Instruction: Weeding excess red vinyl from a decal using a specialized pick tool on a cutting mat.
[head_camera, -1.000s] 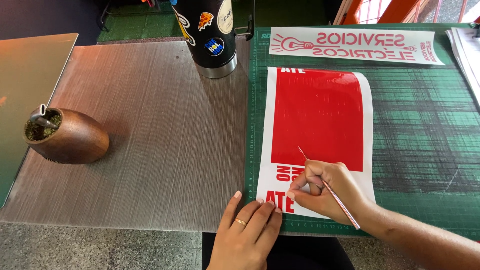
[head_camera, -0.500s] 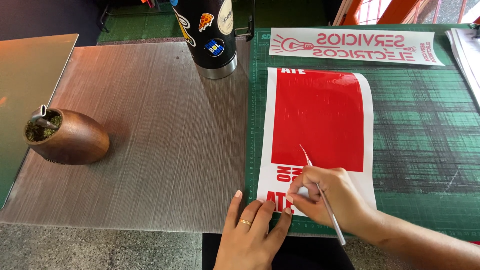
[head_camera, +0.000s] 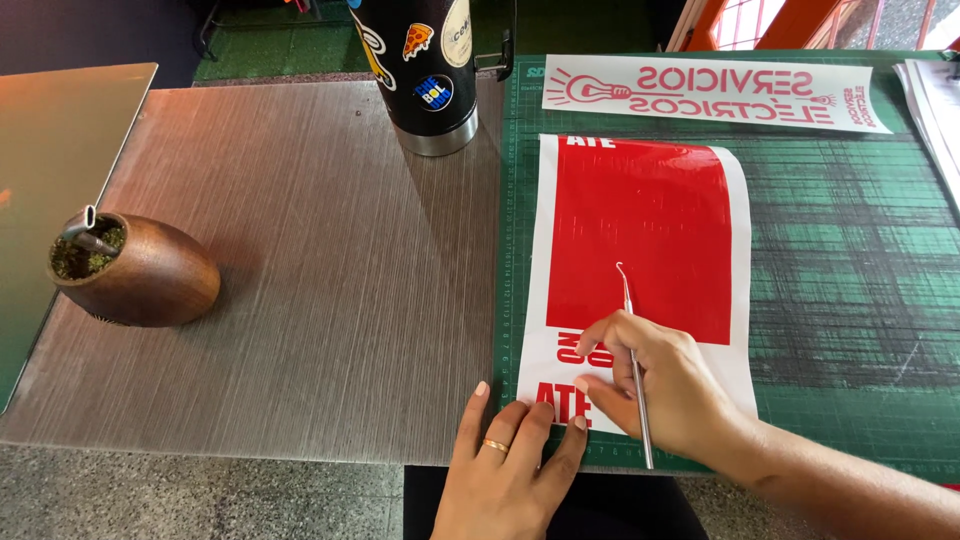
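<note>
A white sheet covered in red vinyl (head_camera: 640, 240) lies on the green cutting mat (head_camera: 850, 300), with red mirrored letters showing along its near end. My right hand (head_camera: 665, 385) rests on that near end and grips a thin metal hook tool (head_camera: 632, 360), its hooked tip pointing away from me over the red area. The fingertips of this hand pinch at the vinyl beside the letters. My left hand (head_camera: 510, 470), with a ring on one finger, lies flat and presses down the sheet's near left corner.
A black bottle with stickers (head_camera: 425, 70) stands at the mat's far left corner. A brown wooden cup with a metal straw (head_camera: 135, 270) sits at the left on the ribbed metal surface (head_camera: 300, 280). Another white sheet with red mirrored lettering (head_camera: 715, 92) lies at the far side.
My right hand has turned the hook tool from leaning right to nearly upright, tip forward, and shifted a little right. My left hand slid forward onto the sheet's corner.
</note>
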